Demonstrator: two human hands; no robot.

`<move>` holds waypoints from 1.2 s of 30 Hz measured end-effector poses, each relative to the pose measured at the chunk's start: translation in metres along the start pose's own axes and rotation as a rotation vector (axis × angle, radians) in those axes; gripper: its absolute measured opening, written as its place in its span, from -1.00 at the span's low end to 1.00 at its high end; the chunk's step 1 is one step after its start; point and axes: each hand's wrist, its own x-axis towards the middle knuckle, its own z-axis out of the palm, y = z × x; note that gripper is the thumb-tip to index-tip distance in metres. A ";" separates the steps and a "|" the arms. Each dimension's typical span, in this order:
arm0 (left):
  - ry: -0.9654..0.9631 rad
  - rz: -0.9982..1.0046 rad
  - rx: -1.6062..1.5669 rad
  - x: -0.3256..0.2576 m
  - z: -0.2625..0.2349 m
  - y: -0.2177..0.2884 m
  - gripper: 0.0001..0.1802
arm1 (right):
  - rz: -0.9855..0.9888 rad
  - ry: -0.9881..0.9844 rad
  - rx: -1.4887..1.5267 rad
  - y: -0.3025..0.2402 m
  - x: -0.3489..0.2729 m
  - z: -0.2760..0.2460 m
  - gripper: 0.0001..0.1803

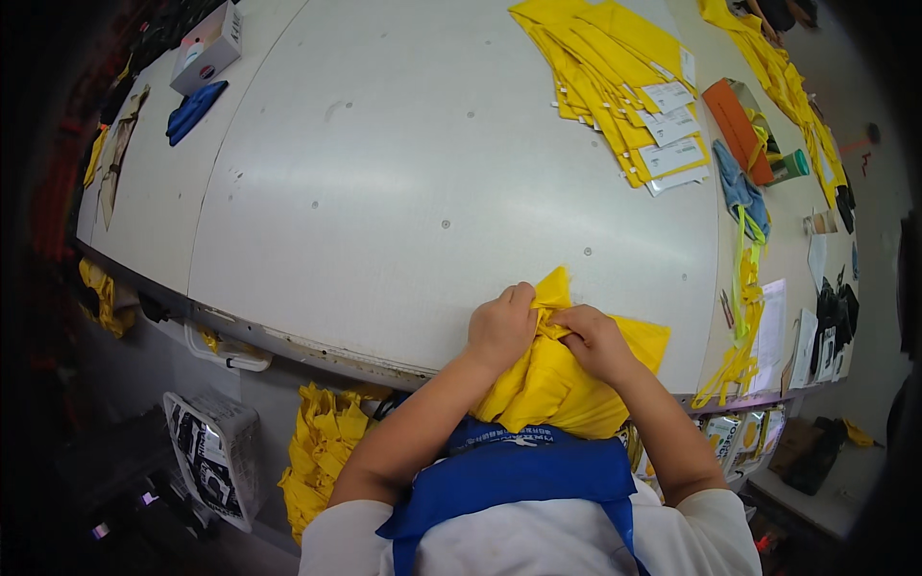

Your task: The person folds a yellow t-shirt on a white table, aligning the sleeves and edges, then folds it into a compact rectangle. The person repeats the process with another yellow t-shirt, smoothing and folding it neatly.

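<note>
Bunched yellow fabric lies over the near edge of the table, against my blue apron. My left hand is closed on its gathered upper part, with a peak of cloth sticking up between the hands. From the other side, my right hand pinches the same fabric, thumb and fingers pressed together at the gather. A flatter part of the cloth spreads out to the right beneath my right wrist. The fingertips of both hands are partly hidden in the folds.
Flat yellow pieces with white labels lie stacked at the far right of the pale table. Beyond them stand an orange box and a green cup. A white box and blue cloth sit far left. More yellow fabric hangs below the edge.
</note>
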 end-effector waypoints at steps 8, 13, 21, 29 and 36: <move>0.006 0.214 0.067 0.002 -0.011 0.009 -0.89 | 0.429 0.133 -0.098 0.006 0.035 0.001 -0.40; 0.028 0.189 0.104 0.007 -0.010 0.008 -0.92 | 0.465 -0.120 0.033 0.019 0.045 -0.002 -0.44; -0.046 0.153 0.171 0.030 -0.010 0.005 -0.90 | 0.422 -0.105 0.227 0.027 0.036 -0.003 -0.64; -0.106 0.234 0.169 0.024 -0.018 0.005 -0.88 | 0.533 0.187 -0.121 0.023 0.051 0.021 -0.56; -0.280 -0.451 -0.141 -0.013 -0.036 -0.017 -0.82 | 0.487 0.344 0.003 0.028 0.044 0.031 -0.58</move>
